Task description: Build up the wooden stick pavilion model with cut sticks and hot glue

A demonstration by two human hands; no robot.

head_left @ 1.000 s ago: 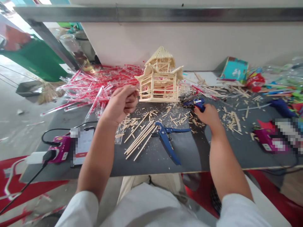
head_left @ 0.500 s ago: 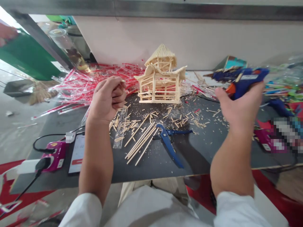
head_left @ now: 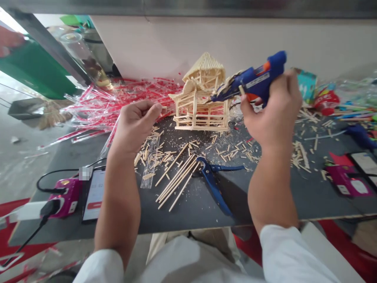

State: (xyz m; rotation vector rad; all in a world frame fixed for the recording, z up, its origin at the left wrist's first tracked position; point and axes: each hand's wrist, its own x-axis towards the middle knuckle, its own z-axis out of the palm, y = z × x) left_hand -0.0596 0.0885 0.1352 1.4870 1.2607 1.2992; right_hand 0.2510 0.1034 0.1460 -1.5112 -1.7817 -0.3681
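Observation:
In my right hand (head_left: pixel 272 104) is a blue glue gun (head_left: pixel 256 80), its nozzle angled down to the left in front of the stick house model (head_left: pixel 194 118); whether it touches the model I cannot tell. My left hand (head_left: pixel 138 122) pinches a short wooden stick piece (head_left: pixel 164 107) between thumb and finger, left of the model. The model is built of pale sticks, with a peaked upper roof and a railed lower storey. Below it lie several long sticks (head_left: pixel 176 182) and a blue cutter (head_left: pixel 216 188) with its handles spread.
Red and clear plastic wrappers (head_left: pixel 88 114) heap at the back left. Short stick offcuts (head_left: pixel 232 151) litter the dark table (head_left: pixel 188 220). A phone (head_left: pixel 94 194) and a magenta power adapter (head_left: pixel 64 196) are at left; another magenta adapter (head_left: pixel 347 181) is at right.
My right hand has brought the glue gun leftward to the model, tipping its nozzle down. My left hand has turned, and the stick piece now points right toward the model.

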